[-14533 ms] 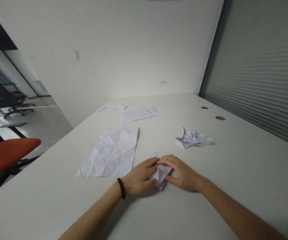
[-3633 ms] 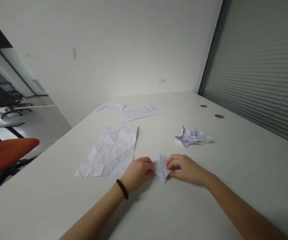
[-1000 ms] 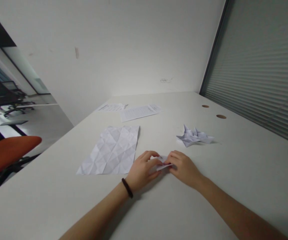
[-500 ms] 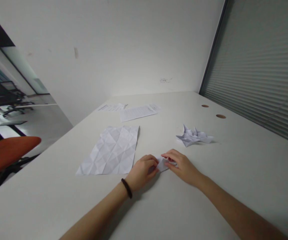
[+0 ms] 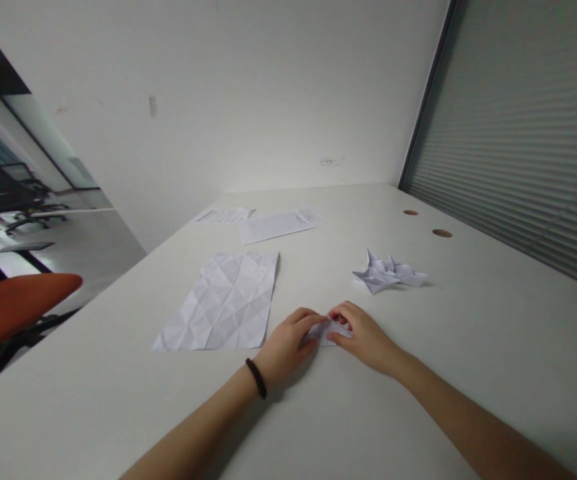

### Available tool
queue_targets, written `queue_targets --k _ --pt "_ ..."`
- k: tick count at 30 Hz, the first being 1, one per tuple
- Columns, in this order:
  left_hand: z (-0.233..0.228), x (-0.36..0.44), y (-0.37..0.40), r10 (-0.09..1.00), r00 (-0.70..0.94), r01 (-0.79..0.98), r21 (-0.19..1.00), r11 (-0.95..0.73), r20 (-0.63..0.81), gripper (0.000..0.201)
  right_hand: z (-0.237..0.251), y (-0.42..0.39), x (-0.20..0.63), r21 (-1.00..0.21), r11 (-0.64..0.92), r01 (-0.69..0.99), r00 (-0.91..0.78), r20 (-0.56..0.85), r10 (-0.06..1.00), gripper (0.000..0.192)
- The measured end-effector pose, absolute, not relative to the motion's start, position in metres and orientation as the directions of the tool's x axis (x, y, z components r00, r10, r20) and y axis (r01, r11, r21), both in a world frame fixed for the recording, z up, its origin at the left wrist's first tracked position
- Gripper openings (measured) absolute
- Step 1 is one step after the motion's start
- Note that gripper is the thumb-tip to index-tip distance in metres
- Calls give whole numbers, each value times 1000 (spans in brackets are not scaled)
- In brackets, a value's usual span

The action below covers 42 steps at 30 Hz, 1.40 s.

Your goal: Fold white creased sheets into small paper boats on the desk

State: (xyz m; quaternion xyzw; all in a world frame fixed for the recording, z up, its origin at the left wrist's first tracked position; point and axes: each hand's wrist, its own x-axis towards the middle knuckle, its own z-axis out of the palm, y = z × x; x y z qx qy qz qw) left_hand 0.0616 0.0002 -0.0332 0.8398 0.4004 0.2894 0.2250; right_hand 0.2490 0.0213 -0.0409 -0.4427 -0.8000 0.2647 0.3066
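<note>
A small folded white paper [image 5: 325, 333] lies on the table between my two hands, partly covered by the fingers. My left hand [image 5: 291, 341], with a dark band on its wrist, is closed on the paper's left side. On the right side, my right hand [image 5: 361, 335] pinches the same paper between thumb and fingers. To the left of my hands lies a creased white sheet [image 5: 225, 300], spread flat with a grid of fold lines. Beyond my right hand sits a folded paper shape [image 5: 387, 272] with several raised points.
Printed sheets [image 5: 278, 227] lie farther back on the white table [image 5: 358, 420]. Two round holes [image 5: 441, 233] are cut near its right edge, beside a window with blinds [image 5: 528, 147]. An orange chair [image 5: 23, 303] stands off the left edge.
My left fingers have stretched farther across the folded paper, and the paper has turned slightly. My right hand has shifted a little, its fingertips now close to the left ones.
</note>
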Motion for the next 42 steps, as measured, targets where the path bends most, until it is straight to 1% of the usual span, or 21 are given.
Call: queue_targets --k 2,5,8,11,13,16,18,20,22,24,26,28,31,33,37,39,42 --pt "-32 63 -2 793 528 561 575 -595 305 40 -41 20 247 -711 459 533 -401 266 877 19" --pt "-32 66 -5 791 539 593 538 -600 288 40 -41 19 245 -770 413 486 -387 234 892 19" --pt "-31 67 -5 806 512 594 554 -583 298 39 -41 18 243 -846 352 401 -380 196 904 18" --pt "-31 66 -4 822 467 582 586 -564 326 36 -40 16 243 -914 299 275 -393 177 902 24" --pt "-33 65 -3 841 413 580 612 -538 349 31 -39 15 242 -935 304 183 -422 204 883 31" --pt "-37 66 -2 862 343 544 670 -506 373 23 -38 12 239 -908 401 125 -445 310 840 40" --pt "-37 68 -4 854 333 492 698 -519 400 20 -38 10 236 -874 464 143 -424 370 827 41" --pt "-35 71 -6 845 333 441 723 -532 419 18 -38 8 234 -846 506 168 -397 412 820 37" --pt "-33 73 -8 849 332 411 747 -523 411 19 -39 8 233 -814 547 196 -378 452 808 35" --pt "-31 73 -9 859 334 423 753 -504 388 20 -39 9 234 -779 577 243 -358 481 800 38" --pt "-31 71 -8 862 339 471 725 -503 377 18 -39 11 236 -753 591 288 -330 501 800 38" --pt "-33 68 -5 853 344 526 671 -522 393 16 -39 13 239 -739 596 313 -296 520 801 32" --pt "-36 63 1 822 352 570 595 -568 447 23 -40 19 243 -711 606 357 -299 528 795 20" --pt "-38 61 4 812 372 584 566 -581 449 28 -41 22 246 -692 604 395 -337 502 796 21" --pt "-36 59 6 804 454 617 516 -595 384 30 -42 24 250 -641 621 451 -448 439 779 30" --pt "-34 58 5 796 496 633 483 -605 347 25 -41 23 251 -597 647 475 -503 420 756 29" --pt "-31 58 3 789 533 656 440 -613 306 11 -36 22 253 -565 664 490 -554 386 737 20"
